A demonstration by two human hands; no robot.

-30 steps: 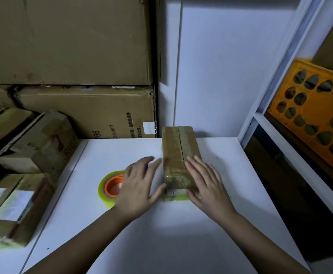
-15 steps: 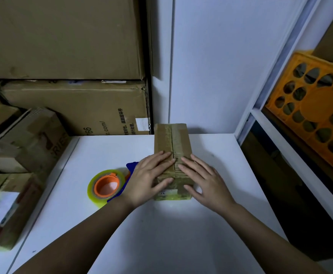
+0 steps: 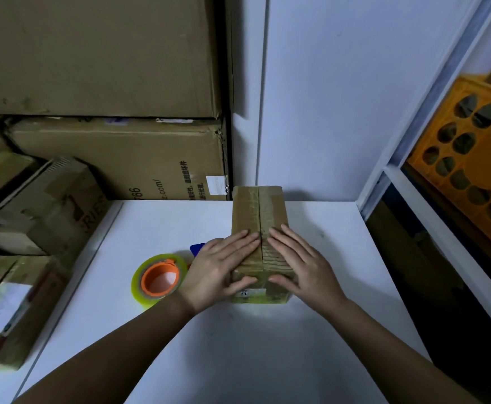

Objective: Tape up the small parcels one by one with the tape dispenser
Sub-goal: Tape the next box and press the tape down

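Small parcel (image 3: 260, 228) standing long-ways on the white table (image 3: 267, 345), far end close to the wall, top flaps meeting in a seam down the middle. Left hand (image 3: 221, 272) flat on the left flap, right hand (image 3: 299, 268) flat on the right flap, fingers of both straight and spread, thumbs lying over the near edge; nothing gripped by either. Tape dispenser (image 3: 159, 277), with yellowish roll and orange hub, lying on the table just left of the parcel, near the left wrist, untouched. More cardboard boxes (image 3: 48, 211) piled beyond the left edge of the table.

Probably the step of pressing the flaps closed before the tape goes on. To do well: keep both flaps level and the seam tight, with no gap. Hold the parcel down with one hand only and fetch the dispenser with the other, so the flaps do not spring open. Start the tape on the near end face, draw along the seam in one straight pull, then rub down flat. Risk: parcel sliding on the smooth table.
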